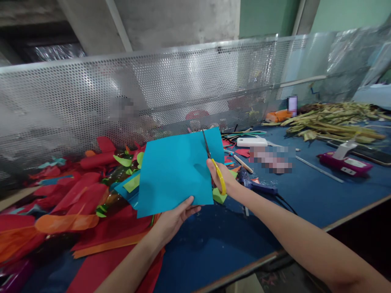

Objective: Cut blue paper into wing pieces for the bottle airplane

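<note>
A sheet of blue paper (171, 175) is held up above the table, tilted toward me. My left hand (180, 213) grips its lower edge, thumb in front and fingers behind. In my right hand (221, 175) is a pair of scissors (218, 175) with yellow handles. The dark blades lie across the right part of the sheet, pointing up and away, and a cut separates a strip there from the rest. My right fingers are wrapped through the handles and partly hidden. Smaller blue and light green paper pieces (132, 184) lie just left of the sheet.
Red and orange paper shapes (79, 195) crowd the left of the blue table (244, 236). A blue glue gun (259, 187) with a cord, a white device (252, 142) and a purple box (345, 165) lie right. Dried stalks (330, 122) sit farther back. A perforated metal panel (171, 85) borders the back.
</note>
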A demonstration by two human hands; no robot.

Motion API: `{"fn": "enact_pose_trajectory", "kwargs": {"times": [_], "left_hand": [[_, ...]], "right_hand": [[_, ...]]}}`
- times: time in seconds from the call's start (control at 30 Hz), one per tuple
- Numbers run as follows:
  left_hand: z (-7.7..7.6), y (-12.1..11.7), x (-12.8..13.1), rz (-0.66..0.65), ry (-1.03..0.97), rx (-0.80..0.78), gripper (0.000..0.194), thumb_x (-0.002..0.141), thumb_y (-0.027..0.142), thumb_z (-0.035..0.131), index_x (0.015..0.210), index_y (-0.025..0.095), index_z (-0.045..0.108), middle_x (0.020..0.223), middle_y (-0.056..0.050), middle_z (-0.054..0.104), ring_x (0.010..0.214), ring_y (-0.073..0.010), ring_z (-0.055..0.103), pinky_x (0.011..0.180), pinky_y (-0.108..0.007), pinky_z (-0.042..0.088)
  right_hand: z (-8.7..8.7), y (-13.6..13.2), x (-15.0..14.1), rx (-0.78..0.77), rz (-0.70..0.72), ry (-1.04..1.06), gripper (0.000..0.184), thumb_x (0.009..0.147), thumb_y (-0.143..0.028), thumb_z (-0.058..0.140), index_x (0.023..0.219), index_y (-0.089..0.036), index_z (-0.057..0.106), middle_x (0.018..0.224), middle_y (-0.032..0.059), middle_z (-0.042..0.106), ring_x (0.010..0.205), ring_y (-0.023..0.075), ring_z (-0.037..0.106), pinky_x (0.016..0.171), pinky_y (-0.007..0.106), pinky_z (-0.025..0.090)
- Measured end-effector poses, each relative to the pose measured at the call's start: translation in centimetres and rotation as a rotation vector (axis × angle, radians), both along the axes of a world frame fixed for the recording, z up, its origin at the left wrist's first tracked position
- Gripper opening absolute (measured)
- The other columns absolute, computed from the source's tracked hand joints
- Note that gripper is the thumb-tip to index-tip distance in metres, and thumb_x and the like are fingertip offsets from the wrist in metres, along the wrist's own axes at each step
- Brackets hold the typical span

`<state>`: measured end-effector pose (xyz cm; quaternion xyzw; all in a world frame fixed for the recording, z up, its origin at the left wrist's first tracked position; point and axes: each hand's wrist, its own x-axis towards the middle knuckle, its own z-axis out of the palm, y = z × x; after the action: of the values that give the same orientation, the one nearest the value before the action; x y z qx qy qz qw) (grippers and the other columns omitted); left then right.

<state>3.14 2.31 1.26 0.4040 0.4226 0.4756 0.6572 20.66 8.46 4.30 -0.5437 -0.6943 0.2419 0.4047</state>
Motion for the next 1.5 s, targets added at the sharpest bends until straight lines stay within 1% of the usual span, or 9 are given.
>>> {"fn": "enact_pose_trajectory", "kwargs": {"times": [0.13,0.33,0.53,0.77,0.87,0.97,1.1,1.3,1.5], "left_hand": [[-0.06,0.03,0.05,-0.001,-0.015,0.003,0.028,0.065,0.032,0.08,0.089,0.02,0.073,0.093,-0.002,0.074,0.081,-0.0184,0.067,0.075,-0.03,0.056],[-0.02,0.08,0.06,0.01,-0.012,-0.003,0.023,0.064,0.031,0.08,0.082,0.018,0.073,0.094,-0.004,0.073,0.084,-0.0206,0.067,0.077,-0.032,0.055],[0.02,-0.02,0.0,0.001,-0.014,0.007,0.023,0.066,0.031,0.079,0.084,0.019,0.073,0.096,-0.004,0.073,0.085,-0.0213,0.068,0.077,-0.032,0.054],[0.12,0.04,0.17,-0.001,-0.023,0.001,0.038,0.063,0.032,0.081,0.098,0.021,0.072,0.094,-0.003,0.074,0.084,-0.0211,0.068,0.075,-0.031,0.055],[0.02,0.08,0.08,-0.005,-0.022,0.012,0.036,0.066,0.031,0.079,0.099,0.021,0.072,0.095,-0.003,0.074,0.083,-0.0202,0.068,0.075,-0.03,0.055],[-0.13,0.08,-0.08,-0.009,-0.012,0.009,0.033,0.067,0.03,0.078,0.098,0.02,0.072,0.097,-0.004,0.074,0.084,-0.021,0.068,0.077,-0.032,0.055],[-0.25,0.12,-0.2,-0.005,-0.004,0.005,0.035,0.069,0.03,0.077,0.102,0.022,0.071,0.101,-0.004,0.073,0.088,-0.022,0.068,0.079,-0.033,0.054],[-0.08,0.09,0.01,-0.006,-0.015,-0.001,0.03,0.063,0.031,0.08,0.09,0.019,0.073,0.096,-0.004,0.074,0.085,-0.0221,0.068,0.078,-0.033,0.055],[-0.13,0.08,0.02,-0.004,-0.032,-0.006,0.021,0.063,0.03,0.08,0.08,0.019,0.073,0.092,-0.003,0.074,0.081,-0.02,0.068,0.075,-0.031,0.055]], "right_hand": [[0.03,-0.04,0.0,-0.018,0.013,-0.003,0.053,0.095,-0.052,0.016,0.058,-0.022,0.04,0.052,0.0014,0.049,0.055,0.0168,0.054,0.057,0.026,0.037],[-0.28,0.11,0.1,-0.004,0.027,-0.002,0.056,0.093,-0.057,0.013,0.056,-0.022,0.038,0.048,0.0013,0.047,0.053,0.017,0.053,0.055,0.027,0.037],[-0.17,0.01,0.1,-0.008,0.028,0.002,0.057,0.092,-0.059,0.013,0.056,-0.023,0.037,0.049,0.0017,0.048,0.054,0.0176,0.054,0.056,0.027,0.037],[-0.23,0.07,0.16,-0.028,0.027,0.006,0.057,0.093,-0.058,0.014,0.056,-0.022,0.038,0.047,0.0015,0.048,0.053,0.0178,0.056,0.056,0.027,0.039],[-0.1,0.03,0.15,-0.028,0.016,-0.005,0.056,0.093,-0.056,0.013,0.056,-0.022,0.038,0.047,0.0015,0.048,0.053,0.0179,0.055,0.057,0.027,0.038],[0.14,-0.09,0.09,-0.03,0.008,-0.022,0.056,0.094,-0.055,0.013,0.056,-0.023,0.038,0.047,0.0017,0.048,0.053,0.0185,0.055,0.056,0.028,0.038],[0.24,-0.15,0.06,-0.037,0.005,-0.026,0.056,0.093,-0.055,0.013,0.054,-0.023,0.037,0.047,0.0019,0.048,0.052,0.0188,0.054,0.055,0.028,0.038],[0.0,-0.01,0.03,-0.058,0.015,-0.009,0.056,0.094,-0.054,0.015,0.055,-0.023,0.038,0.047,0.0014,0.049,0.053,0.0179,0.055,0.057,0.027,0.038],[0.17,-0.07,-0.04,-0.077,0.024,0.003,0.055,0.094,-0.056,0.021,0.054,-0.023,0.037,0.046,0.0013,0.048,0.053,0.0177,0.056,0.057,0.026,0.038]]}}
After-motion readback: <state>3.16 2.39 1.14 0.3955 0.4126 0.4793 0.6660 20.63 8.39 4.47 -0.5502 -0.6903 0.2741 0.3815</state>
